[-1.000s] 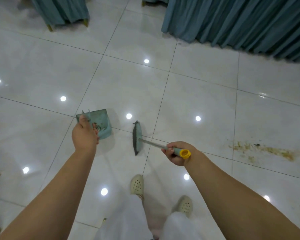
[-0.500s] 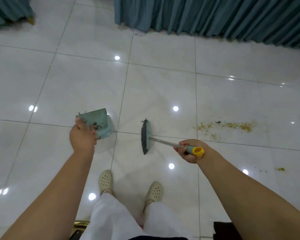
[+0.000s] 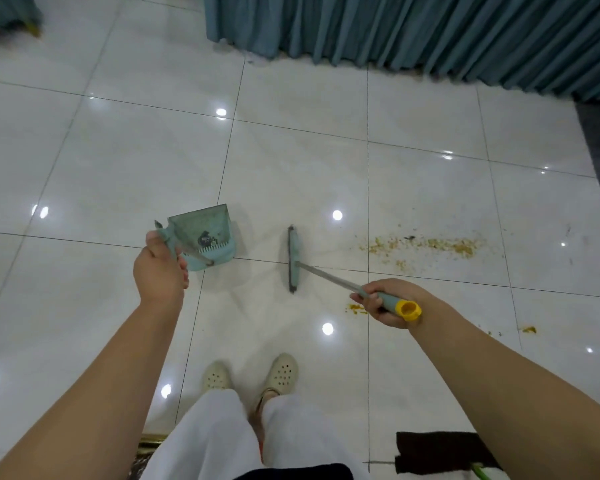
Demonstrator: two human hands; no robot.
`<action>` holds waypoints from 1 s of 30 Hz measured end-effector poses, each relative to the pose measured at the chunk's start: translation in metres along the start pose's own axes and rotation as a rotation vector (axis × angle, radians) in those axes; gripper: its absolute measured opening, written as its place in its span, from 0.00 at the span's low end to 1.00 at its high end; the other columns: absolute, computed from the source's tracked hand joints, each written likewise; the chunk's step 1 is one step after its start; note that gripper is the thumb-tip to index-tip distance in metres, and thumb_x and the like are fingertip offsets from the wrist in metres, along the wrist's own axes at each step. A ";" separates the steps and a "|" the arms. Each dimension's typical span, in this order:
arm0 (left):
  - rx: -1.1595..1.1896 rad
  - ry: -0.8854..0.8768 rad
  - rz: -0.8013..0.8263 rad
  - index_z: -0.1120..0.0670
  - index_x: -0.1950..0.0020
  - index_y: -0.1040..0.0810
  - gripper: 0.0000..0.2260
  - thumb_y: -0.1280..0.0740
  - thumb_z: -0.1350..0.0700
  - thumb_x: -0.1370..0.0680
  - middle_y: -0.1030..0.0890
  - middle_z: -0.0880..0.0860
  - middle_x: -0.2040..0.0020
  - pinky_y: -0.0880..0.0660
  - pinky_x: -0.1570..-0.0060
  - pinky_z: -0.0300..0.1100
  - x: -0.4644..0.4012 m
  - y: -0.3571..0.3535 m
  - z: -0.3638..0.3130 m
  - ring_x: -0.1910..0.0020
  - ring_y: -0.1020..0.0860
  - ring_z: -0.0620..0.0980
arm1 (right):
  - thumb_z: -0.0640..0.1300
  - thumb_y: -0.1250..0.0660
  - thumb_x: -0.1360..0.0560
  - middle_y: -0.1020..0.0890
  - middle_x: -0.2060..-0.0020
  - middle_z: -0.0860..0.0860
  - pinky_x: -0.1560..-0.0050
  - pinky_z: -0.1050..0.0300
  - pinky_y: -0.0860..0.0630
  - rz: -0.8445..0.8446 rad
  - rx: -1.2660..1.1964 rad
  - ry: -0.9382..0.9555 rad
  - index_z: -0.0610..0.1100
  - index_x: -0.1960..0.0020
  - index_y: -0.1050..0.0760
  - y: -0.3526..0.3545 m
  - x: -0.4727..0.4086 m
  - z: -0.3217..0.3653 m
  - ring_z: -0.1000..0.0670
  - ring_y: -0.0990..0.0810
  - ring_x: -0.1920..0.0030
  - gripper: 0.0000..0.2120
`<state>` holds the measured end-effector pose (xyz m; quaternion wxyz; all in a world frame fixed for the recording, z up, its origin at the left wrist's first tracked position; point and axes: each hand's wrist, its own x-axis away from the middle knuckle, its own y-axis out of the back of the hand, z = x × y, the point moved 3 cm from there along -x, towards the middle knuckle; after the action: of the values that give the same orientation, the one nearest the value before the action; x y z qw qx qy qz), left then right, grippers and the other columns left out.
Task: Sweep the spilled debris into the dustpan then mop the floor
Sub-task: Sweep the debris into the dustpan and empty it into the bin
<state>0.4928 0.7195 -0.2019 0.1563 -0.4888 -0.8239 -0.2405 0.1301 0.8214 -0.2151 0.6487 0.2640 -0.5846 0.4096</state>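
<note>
The left hand (image 3: 160,268) is seen at the left, its fingers curled round the handle of the teal dustpan (image 3: 205,237), which is held tilted, apparently clear of the glossy tiled floor (image 3: 291,161); whether its lower edge touches the tiles cannot be told. The pan is judged to be light, stiff plastic, best carried by the handle as it is now, with the lip laid flat against the tile so that fine bits are not pushed beneath it. A little dark matter is seen already inside it. Just to the right, the broom (image 3: 293,259) is held with its head near or on the floor, between the pan and the spill, and its thin shaft is gripped at the padded, yellow-capped end by the right hand (image 3: 385,303), whose fingers are wrapped closed about it. The broom is judged light, its bristles soft and yielding, so short strokes would be needed. Both forearms are extended forward and downward, well apart. Farther right, the spilled debris (image 3: 426,244) is scattered as a yellowish crumbly streak, with smaller specks nearer the right hand; it is judged dry, loose and easily scattered on so slippery a surface.
</note>
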 end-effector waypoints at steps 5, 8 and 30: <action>-0.031 -0.041 -0.041 0.54 0.67 0.29 0.23 0.49 0.40 0.23 0.29 0.52 0.73 0.36 0.77 0.38 -0.007 0.032 -0.009 0.79 0.34 0.48 | 0.35 0.42 0.21 0.22 0.74 0.42 0.84 0.66 0.31 0.132 0.102 -0.116 0.32 0.41 0.33 -0.067 -0.005 -0.046 0.55 0.30 0.82 0.10; -0.034 -0.048 -0.073 0.54 0.65 0.29 0.23 0.50 0.40 0.22 0.29 0.52 0.72 0.36 0.77 0.38 -0.016 0.060 -0.011 0.78 0.34 0.48 | 0.37 0.43 0.20 0.24 0.76 0.43 0.84 0.66 0.31 0.209 0.150 -0.216 0.32 0.46 0.31 -0.111 -0.011 -0.082 0.55 0.30 0.82 0.08; -0.115 -0.023 -0.101 0.55 0.69 0.31 0.26 0.52 0.41 0.19 0.29 0.54 0.73 0.34 0.76 0.39 -0.012 0.104 0.026 0.78 0.33 0.50 | 0.37 0.42 0.21 0.29 0.70 0.45 0.85 0.67 0.31 -0.010 0.212 -0.161 0.31 0.54 0.28 -0.094 -0.016 -0.081 0.54 0.30 0.84 0.09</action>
<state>0.5893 0.7673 -0.2041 0.1061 -0.4576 -0.8341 -0.2893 0.2530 0.8347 -0.2323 0.5704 0.3659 -0.5867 0.4432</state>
